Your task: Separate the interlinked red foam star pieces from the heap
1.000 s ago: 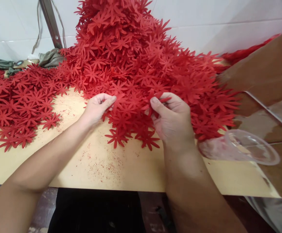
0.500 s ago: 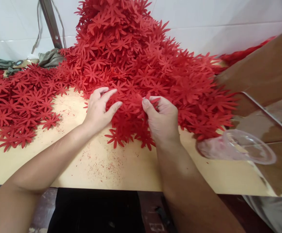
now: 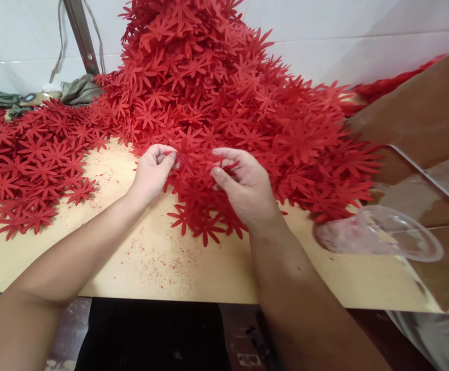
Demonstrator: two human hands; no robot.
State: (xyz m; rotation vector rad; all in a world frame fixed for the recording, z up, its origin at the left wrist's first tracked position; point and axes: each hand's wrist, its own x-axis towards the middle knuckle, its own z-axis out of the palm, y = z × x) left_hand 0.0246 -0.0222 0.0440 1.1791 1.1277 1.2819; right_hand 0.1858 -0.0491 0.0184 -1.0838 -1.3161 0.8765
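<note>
In front of me lies a big heap of red flower-shaped cutouts (image 3: 209,93) with long, thin petals. My left hand (image 3: 153,167) is closed, thumb and forefinger pinching a petal of one red flower cutout (image 3: 185,149) at the heap's front. To its right is my right hand (image 3: 243,180), its forefinger raised apart from the thumb. Red petals show between that thumb and the curled fingers, which appear to hold a flower cutout. The heap behind is the same red, so the cutout's full outline cannot be made out.
A lower spread of red cutouts (image 3: 27,165) covers the table's left side. At right, a clear plastic container (image 3: 402,234) lies beside a brown cardboard box (image 3: 413,118). Red crumbs dot the pale tabletop (image 3: 162,263). Grey-green cloth (image 3: 81,90) lies by the metal post (image 3: 81,36).
My left hand has gone from spread fingers to a pinch on a petal. The right hand has shifted slightly left, its forefinger lifting off the thumb. Another cutout now lies at the heap's front edge.
</note>
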